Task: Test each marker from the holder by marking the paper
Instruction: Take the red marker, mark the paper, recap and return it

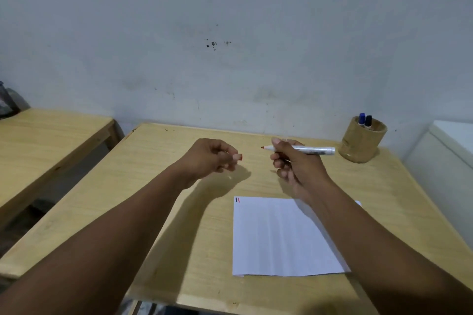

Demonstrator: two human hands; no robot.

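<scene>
My right hand holds a white marker level above the table, its uncapped red tip pointing left. My left hand is closed around the marker's red cap, a short gap left of the tip. A white sheet of paper lies on the table below my hands, partly under my right forearm, with a short black and a short red stroke at its top left corner. A round wooden holder at the far right corner holds a blue-capped marker and a black-capped marker.
The light wooden table stands against a grey wall. A second wooden table stands to the left across a gap. A white box-like object sits beside the right edge.
</scene>
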